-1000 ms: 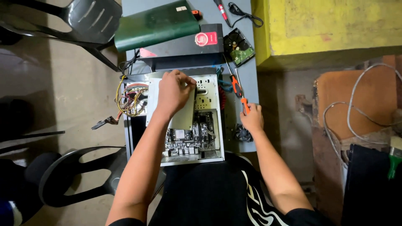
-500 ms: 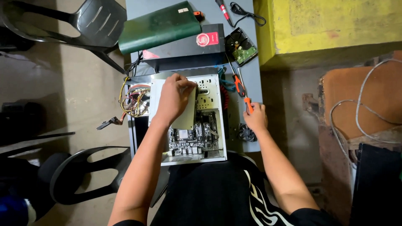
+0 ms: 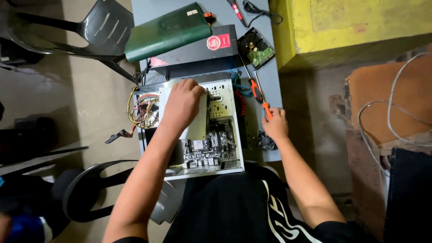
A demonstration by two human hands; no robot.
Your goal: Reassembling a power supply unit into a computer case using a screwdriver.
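An open computer case (image 3: 225, 96) lies flat on a grey table (image 3: 270, 67), its motherboard (image 3: 207, 146) showing near me. My left hand (image 3: 182, 103) rests flat inside the case on a grey metal part (image 3: 198, 123), fingers over its far edge. My right hand (image 3: 274, 123) lies on the table to the right of the case, fingers closed around an orange-handled screwdriver (image 3: 258, 92) that points away from me. A bundle of yellow and coloured wires (image 3: 144, 110) spills out at the case's left side.
Behind the case lie a black box with a red label (image 3: 202, 51), a green sleeve (image 3: 166, 31), a bare hard drive (image 3: 256, 47) and a red-tipped tool (image 3: 236, 11). A small fan (image 3: 265, 141) sits by my right wrist. Dark plastic chairs (image 3: 103, 27) stand left; a yellow block (image 3: 351, 27) right.
Both hands stay where they were, the left in the case and the right on the screwdriver. Only the camera view has shifted slightly.
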